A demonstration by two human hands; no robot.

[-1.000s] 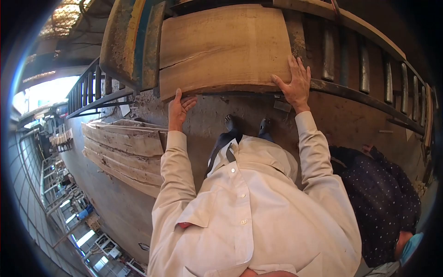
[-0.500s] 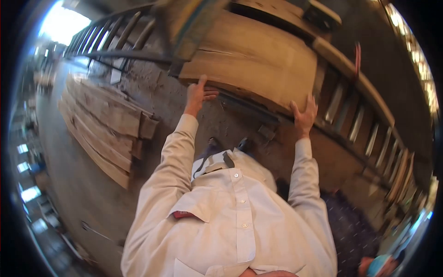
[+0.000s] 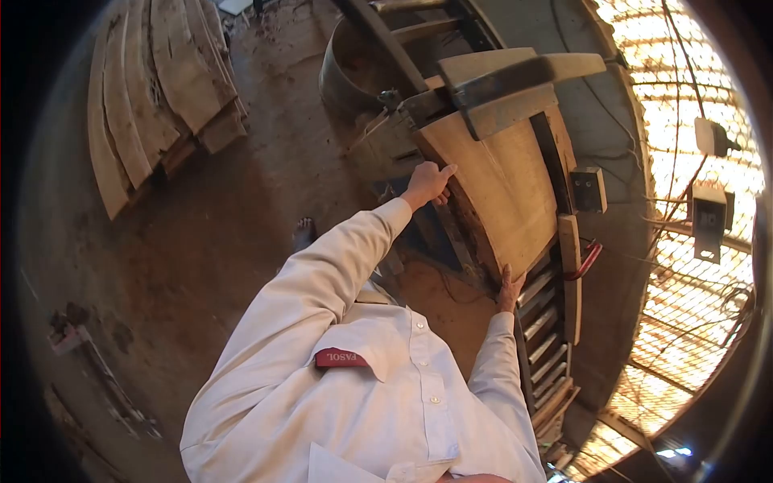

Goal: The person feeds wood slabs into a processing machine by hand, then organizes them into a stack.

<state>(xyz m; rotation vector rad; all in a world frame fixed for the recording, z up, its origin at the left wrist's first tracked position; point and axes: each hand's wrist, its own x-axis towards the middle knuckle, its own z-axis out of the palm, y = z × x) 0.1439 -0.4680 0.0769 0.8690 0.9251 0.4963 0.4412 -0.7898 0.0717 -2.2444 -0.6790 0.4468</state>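
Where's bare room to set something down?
The floor between the planks and your left sleeve looks bare. It's crowded at the board, with your left hand and right hand at its edge and a plate over one end.

A: State the items on the floor (image 3: 217, 209) at left.
B: Rough-edged boards (image 3: 165, 80), stacked flat, ends uneven.
A: State the items at right.
B: A brightly lit lattice (image 3: 684, 322). In front: a dark, pale-topped box (image 3: 708, 225) and, above it, a pale fitting (image 3: 710, 137) with a black cable (image 3: 687, 60) running upward.
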